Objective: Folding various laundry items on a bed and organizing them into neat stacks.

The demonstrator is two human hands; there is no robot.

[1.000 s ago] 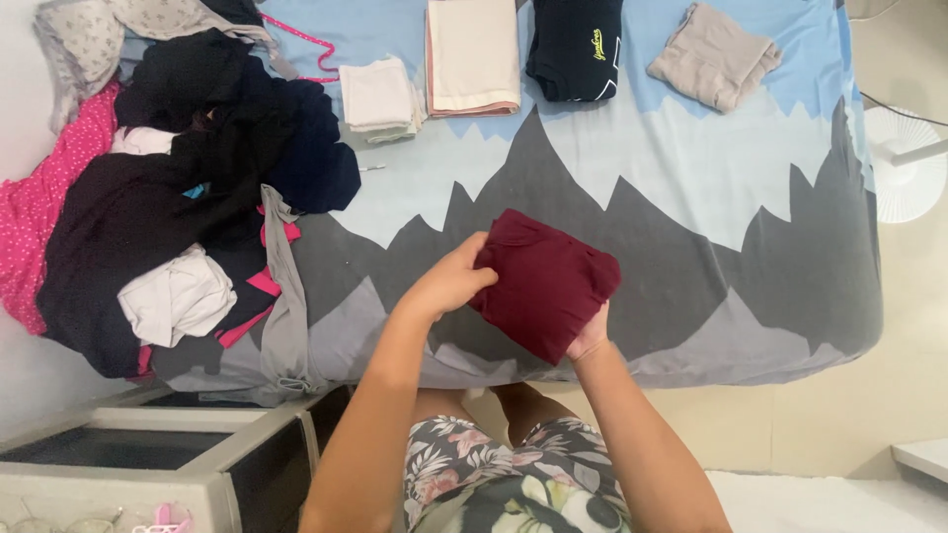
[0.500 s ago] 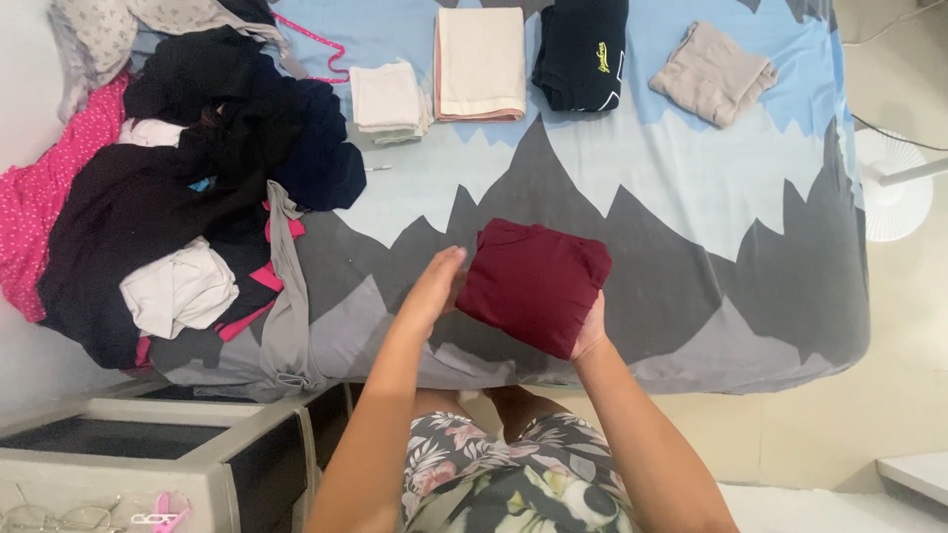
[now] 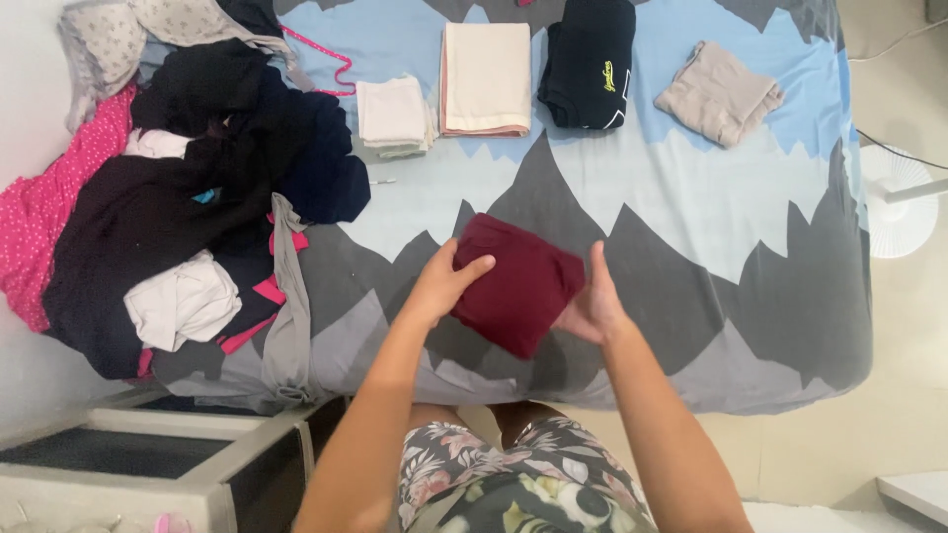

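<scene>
Both hands on the folded maroon cloth (image 3: 513,284), near front edge of the bed (image 3: 750,296). Left hand (image 3: 441,284) grips its left edge, fingers curled over top; right hand (image 3: 592,301) cups the right side, thumb up. Unfolded clothes pile (image 3: 178,197) left, folded stacks along far edge.

Bed (image 3: 750,296) carries folded garments (image 3: 484,79) and a clothes heap (image 3: 197,197).
</scene>
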